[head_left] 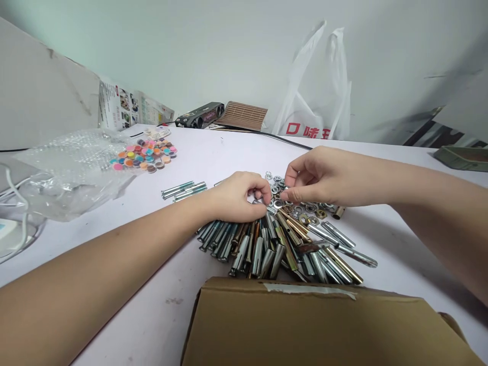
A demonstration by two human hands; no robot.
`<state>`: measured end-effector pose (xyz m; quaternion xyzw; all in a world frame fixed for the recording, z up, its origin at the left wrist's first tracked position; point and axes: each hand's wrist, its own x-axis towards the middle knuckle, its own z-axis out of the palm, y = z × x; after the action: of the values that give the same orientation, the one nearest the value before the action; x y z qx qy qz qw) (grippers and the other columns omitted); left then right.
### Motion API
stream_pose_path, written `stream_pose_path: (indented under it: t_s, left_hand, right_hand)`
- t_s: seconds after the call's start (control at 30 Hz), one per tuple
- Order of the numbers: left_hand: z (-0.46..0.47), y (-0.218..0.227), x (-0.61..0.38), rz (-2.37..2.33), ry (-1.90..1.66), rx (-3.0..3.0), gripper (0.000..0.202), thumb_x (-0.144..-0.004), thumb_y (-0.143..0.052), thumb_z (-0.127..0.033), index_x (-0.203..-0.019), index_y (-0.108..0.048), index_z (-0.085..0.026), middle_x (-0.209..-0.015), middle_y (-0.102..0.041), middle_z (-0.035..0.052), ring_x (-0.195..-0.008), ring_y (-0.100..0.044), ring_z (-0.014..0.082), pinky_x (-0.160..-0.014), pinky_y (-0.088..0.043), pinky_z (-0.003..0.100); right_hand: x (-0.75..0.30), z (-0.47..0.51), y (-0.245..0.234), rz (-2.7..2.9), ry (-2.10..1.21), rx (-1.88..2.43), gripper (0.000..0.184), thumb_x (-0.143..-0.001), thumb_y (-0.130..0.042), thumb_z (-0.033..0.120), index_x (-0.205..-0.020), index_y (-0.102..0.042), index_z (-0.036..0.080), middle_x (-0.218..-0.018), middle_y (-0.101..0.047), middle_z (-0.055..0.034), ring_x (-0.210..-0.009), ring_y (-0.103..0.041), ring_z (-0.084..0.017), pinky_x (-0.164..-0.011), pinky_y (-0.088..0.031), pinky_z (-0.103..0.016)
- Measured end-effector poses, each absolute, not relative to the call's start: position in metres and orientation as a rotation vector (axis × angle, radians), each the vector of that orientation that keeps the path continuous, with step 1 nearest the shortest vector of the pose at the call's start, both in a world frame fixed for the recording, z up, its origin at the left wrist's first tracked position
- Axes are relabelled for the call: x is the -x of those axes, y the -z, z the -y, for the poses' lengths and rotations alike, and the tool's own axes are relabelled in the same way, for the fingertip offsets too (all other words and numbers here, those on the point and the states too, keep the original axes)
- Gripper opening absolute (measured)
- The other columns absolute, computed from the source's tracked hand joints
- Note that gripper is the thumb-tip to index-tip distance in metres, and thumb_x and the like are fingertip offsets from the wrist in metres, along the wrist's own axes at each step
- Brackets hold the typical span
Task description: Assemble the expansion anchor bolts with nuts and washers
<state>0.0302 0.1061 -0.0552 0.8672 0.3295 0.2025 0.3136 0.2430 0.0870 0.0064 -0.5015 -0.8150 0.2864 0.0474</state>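
We see the left hand (241, 197) curled at the upper edge of the metal sleeves (257, 255), fingertips near the thumb; we can't tell if it grips anything. Right hand (318, 178): thumb and fingers bent in a pinch shape at the loose washers (310, 207), probably because the pieces are tiny, hold unclear too. Washers lie on the bench (163, 325) beyond the sleeves, likely grouped by type for easy reach
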Motion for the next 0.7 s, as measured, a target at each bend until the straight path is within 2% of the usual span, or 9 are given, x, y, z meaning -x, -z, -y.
stream_pose_path:
  t_s: [0.1, 0.2, 0.3, 0.4, 0.5, 0.6, 0.7]
  left_hand:
    - [-0.102, 0.054, -0.03, -0.867, -0.501, -2.47, 0.016, -0.068, -0.058, -0.018, -0.08, -0.068, -0.016, -0.08, -0.059, 0.0023, -0.069, -0.049, 0.011, -0.063, -0.038, 0.025]
    - [-0.101, 0.052, -0.029, -0.88, -0.476, -2.514, 0.015, -0.069, -0.057, -0.019, -0.081, -0.066, -0.016, -0.081, -0.059, 0.002, -0.07, -0.05, 0.011, -0.065, -0.038, 0.025]
    - [-0.102, 0.051, -0.028, -0.868, -0.47, -2.52, 0.015, -0.069, -0.056, -0.017, -0.08, -0.065, -0.015, -0.08, -0.059, 0.0018, -0.071, -0.05, 0.0109, -0.065, -0.039, 0.024]
    - [-0.104, 0.052, -0.028, -0.841, -0.465, -2.481, 0.016, -0.069, -0.056, -0.016, -0.082, -0.066, -0.015, -0.082, -0.06, 0.0016, -0.072, -0.051, 0.0105, -0.066, -0.039, 0.024]
    - [-0.107, 0.053, -0.027, -0.825, -0.47, -2.413, 0.015, -0.07, -0.056, -0.016, -0.082, -0.066, -0.015, -0.082, -0.06, 0.0012, -0.071, -0.05, 0.0096, -0.065, -0.038, 0.023]
    - [-0.108, 0.053, -0.027, -0.818, -0.469, -2.331, 0.014, -0.072, -0.055, -0.016, -0.081, -0.065, -0.015, -0.078, -0.06, 0.0003, -0.068, -0.049, 0.0088, -0.063, -0.038, 0.022]
    - [-0.109, 0.052, -0.026, -0.811, -0.469, -2.27, 0.013, -0.073, -0.054, -0.015, -0.081, -0.065, -0.014, -0.075, -0.059, -0.0003, -0.065, -0.046, 0.0079, -0.06, -0.037, 0.022]
  right_hand:
    - [-0.242, -0.088, -0.005, 2.486, -0.844, 1.502, 0.029, -0.076, -0.067, 0.048, -0.081, -0.063, 0.02, -0.061, -0.06, 0.0018, -0.047, -0.045, -0.008, -0.043, -0.033, -0.023]
    - [-0.242, -0.088, -0.006, 2.504, -0.819, 1.52, 0.027, -0.077, -0.065, 0.046, -0.084, -0.062, 0.021, -0.065, -0.062, 0.002, -0.05, -0.047, -0.009, -0.044, -0.035, -0.023]
    - [-0.243, -0.084, -0.011, 2.599, -0.812, 1.585, 0.02, -0.08, -0.059, 0.041, -0.078, -0.06, 0.021, -0.061, -0.057, 0.002, -0.05, -0.044, -0.01, -0.044, -0.034, -0.024]
    - [-0.247, -0.079, -0.016, 2.811, -0.776, 1.711, 0.021, -0.082, -0.051, 0.036, -0.069, -0.056, 0.02, -0.059, -0.05, 0.0, -0.049, -0.039, -0.011, -0.043, -0.031, -0.027]
    - [-0.25, -0.074, -0.019, 2.883, -0.659, 1.859, 0.025, -0.082, -0.048, 0.037, -0.066, -0.056, 0.02, -0.066, -0.056, -0.0036, -0.052, -0.043, -0.014, -0.043, -0.029, -0.029]
    - [-0.25, -0.07, -0.019, 2.881, -0.616, 1.913, 0.025, -0.081, -0.05, 0.04, -0.07, -0.061, 0.021, -0.068, -0.058, -0.0045, -0.051, -0.046, -0.015, -0.042, -0.028, -0.03]
    - [-0.25, -0.065, -0.018, 2.939, -0.763, 1.797, 0.025, -0.078, -0.057, 0.045, -0.075, -0.066, 0.023, -0.064, -0.056, -0.0023, -0.048, -0.044, -0.013, -0.041, -0.028, -0.028]
